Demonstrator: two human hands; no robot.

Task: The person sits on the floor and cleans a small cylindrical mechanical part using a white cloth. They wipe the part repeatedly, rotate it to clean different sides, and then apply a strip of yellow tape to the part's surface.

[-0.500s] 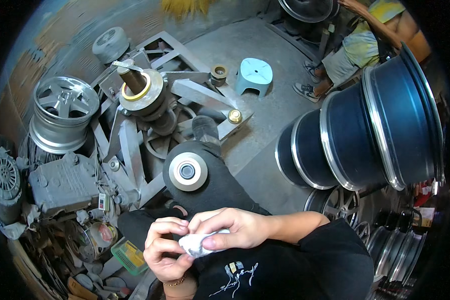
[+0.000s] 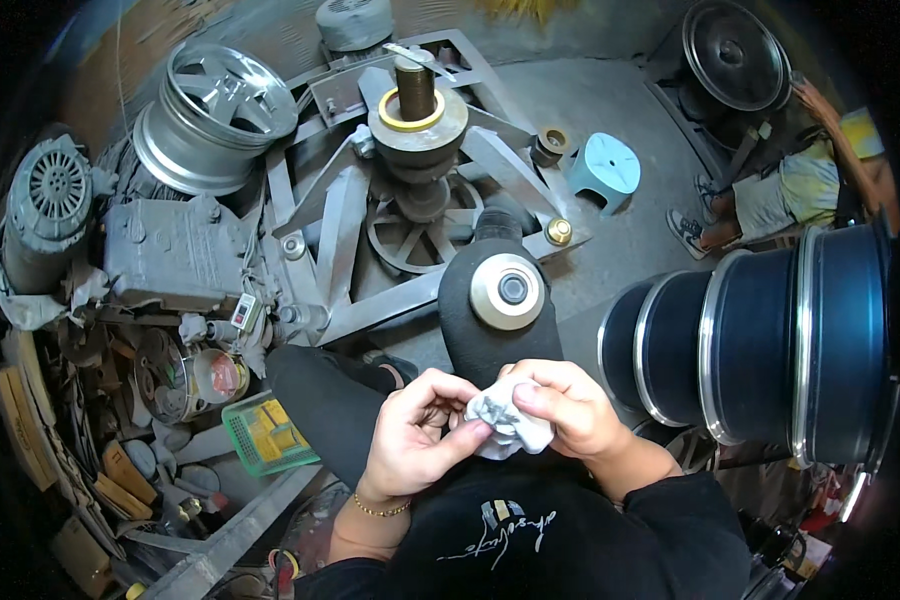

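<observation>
A crumpled white cloth (image 2: 513, 428) with grey smudges is held in front of my chest. My right hand (image 2: 575, 405) grips it, thumb pressed on top. From the other side my left hand (image 2: 420, 430) pinches its edge between thumb and fingers. Whether anything is wrapped inside the cloth is hidden. Just beyond the hands, a round silvery metal cone (image 2: 485, 300) with a dark nut-like centre rests on my thigh.
Ahead stands a steel frame with a threaded shaft (image 2: 416, 92). A silver wheel rim (image 2: 215, 120) is at left, dark stacked rims (image 2: 760, 340) at right. Beyond are a light-blue stool (image 2: 606, 168) and another person (image 2: 805, 185). A green basket (image 2: 260, 435) sits lower left.
The view has shifted, so the surroundings appear farther left and right differently. Both hands have spread the cloth slightly, and more of it shows between them.
</observation>
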